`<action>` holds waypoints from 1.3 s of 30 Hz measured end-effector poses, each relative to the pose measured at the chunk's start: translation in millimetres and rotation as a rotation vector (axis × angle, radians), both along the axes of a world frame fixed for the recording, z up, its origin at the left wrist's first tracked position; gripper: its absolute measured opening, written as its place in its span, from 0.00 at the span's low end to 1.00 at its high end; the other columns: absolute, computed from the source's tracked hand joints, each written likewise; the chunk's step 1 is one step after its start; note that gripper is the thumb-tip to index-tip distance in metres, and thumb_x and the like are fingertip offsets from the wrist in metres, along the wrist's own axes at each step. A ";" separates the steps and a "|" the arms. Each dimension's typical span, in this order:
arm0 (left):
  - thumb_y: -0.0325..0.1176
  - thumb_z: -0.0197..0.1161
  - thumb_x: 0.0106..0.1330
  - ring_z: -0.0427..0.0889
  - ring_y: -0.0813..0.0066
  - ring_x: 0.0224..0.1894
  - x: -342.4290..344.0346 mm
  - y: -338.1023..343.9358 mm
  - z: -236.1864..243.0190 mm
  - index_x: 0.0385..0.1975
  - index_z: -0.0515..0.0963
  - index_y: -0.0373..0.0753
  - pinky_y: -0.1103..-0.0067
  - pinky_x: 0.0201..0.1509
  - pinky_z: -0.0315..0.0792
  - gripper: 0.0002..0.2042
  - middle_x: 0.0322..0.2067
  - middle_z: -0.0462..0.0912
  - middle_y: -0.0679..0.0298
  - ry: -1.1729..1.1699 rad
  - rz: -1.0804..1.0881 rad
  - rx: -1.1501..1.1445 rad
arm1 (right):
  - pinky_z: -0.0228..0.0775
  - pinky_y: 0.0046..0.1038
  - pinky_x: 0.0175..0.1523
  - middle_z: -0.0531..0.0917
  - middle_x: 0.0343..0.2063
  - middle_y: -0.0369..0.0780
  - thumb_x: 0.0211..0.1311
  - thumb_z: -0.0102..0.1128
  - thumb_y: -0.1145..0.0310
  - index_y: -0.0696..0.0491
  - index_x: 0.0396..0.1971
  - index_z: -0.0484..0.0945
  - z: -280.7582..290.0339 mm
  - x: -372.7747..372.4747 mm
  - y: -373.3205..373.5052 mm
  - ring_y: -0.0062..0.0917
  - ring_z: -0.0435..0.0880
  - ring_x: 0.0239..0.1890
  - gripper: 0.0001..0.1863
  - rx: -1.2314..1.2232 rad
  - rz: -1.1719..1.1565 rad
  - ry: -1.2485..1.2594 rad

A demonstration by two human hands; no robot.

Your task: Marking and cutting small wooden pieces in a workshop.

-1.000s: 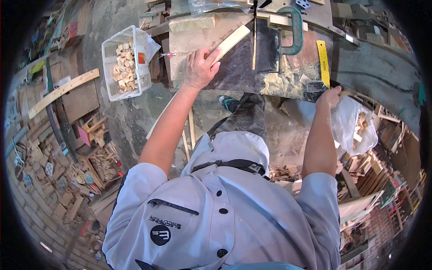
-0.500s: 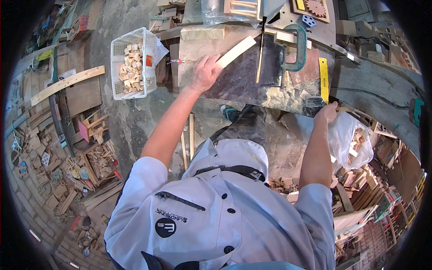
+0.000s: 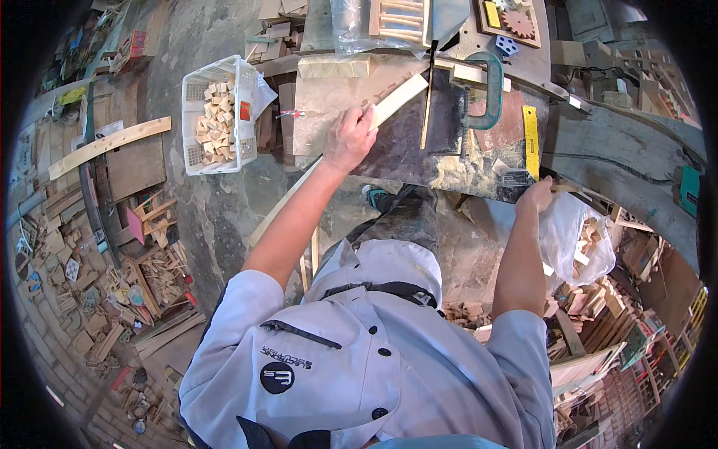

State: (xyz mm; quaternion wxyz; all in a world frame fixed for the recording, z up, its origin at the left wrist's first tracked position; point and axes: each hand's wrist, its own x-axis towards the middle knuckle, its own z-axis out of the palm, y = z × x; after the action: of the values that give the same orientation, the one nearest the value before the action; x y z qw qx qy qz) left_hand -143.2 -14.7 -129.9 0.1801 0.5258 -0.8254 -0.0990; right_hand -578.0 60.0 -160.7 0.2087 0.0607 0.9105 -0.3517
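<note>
My left hand [image 3: 351, 140] is closed round a long pale wooden strip [image 3: 398, 101] on the dark worktable [image 3: 396, 161]. The strip slants up to the right, its far end touching or close to a thin upright black plate with a yellowish edge [image 3: 426, 112]. Its other end passes under my left forearm and sticks out beyond the table's near edge. At the table's near right corner, my right hand [image 3: 533, 197] curls against the edge, its fingers partly hidden. Beside it lie a yellow ruler [image 3: 530, 142] and a small dark comb-like piece [image 3: 516, 177].
A white crate [image 3: 187, 120] of small wood blocks stands left of the table. Behind the strip lies a thick wood block [image 3: 333, 66]. A teal curved frame [image 3: 493, 90] rises right of the plate, sawdust [image 3: 456, 170] near it. A clear bag [image 3: 568, 232] hangs at right.
My left hand has shifted slightly toward me and right along with the strip, whose rear part now shows left of my forearm. My right hand stays at the corner. The whole view has tilted slightly.
</note>
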 end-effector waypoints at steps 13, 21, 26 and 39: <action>0.35 0.75 0.59 0.80 0.58 0.47 -19.4 -30.5 -4.8 0.60 0.78 0.38 0.65 0.51 0.79 0.28 0.42 0.76 0.60 -0.010 -0.031 0.007 | 0.73 0.39 0.60 0.84 0.56 0.53 0.73 0.53 0.44 0.70 0.55 0.81 -6.5 -7.1 3.1 0.43 0.84 0.54 0.37 -0.054 -0.013 -0.063; 0.38 0.75 0.59 0.79 0.59 0.58 -31.3 -35.5 -0.3 0.62 0.77 0.40 0.57 0.66 0.70 0.29 0.52 0.79 0.59 -0.033 -0.026 -0.019 | 0.74 0.36 0.49 0.88 0.39 0.45 0.78 0.50 0.51 0.65 0.40 0.85 -49.9 -25.7 31.7 0.34 0.84 0.41 0.28 -0.520 0.031 0.039; 0.38 0.74 0.59 0.72 0.56 0.70 -25.0 -42.4 -6.4 0.61 0.77 0.39 0.57 0.74 0.64 0.28 0.65 0.76 0.56 -0.014 -0.009 -0.046 | 0.73 0.30 0.47 0.85 0.36 0.42 0.79 0.51 0.53 0.65 0.40 0.83 -36.9 -13.7 21.1 0.27 0.81 0.38 0.26 -0.523 0.075 0.115; 0.39 0.74 0.60 0.72 0.57 0.71 -32.6 -68.6 -7.5 0.62 0.76 0.40 0.55 0.76 0.64 0.30 0.66 0.76 0.58 -0.066 -0.003 -0.044 | 0.73 0.28 0.45 0.86 0.37 0.42 0.76 0.58 0.56 0.68 0.43 0.84 -37.2 -15.0 -6.4 0.26 0.81 0.36 0.24 -0.609 -0.029 0.155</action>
State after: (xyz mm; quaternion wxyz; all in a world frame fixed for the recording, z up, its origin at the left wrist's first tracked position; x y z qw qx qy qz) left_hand -175.8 -83.3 -137.4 0.1639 0.5235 -0.8337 -0.0637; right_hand -593.0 53.6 -197.9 0.1422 -0.0188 0.7756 -0.6147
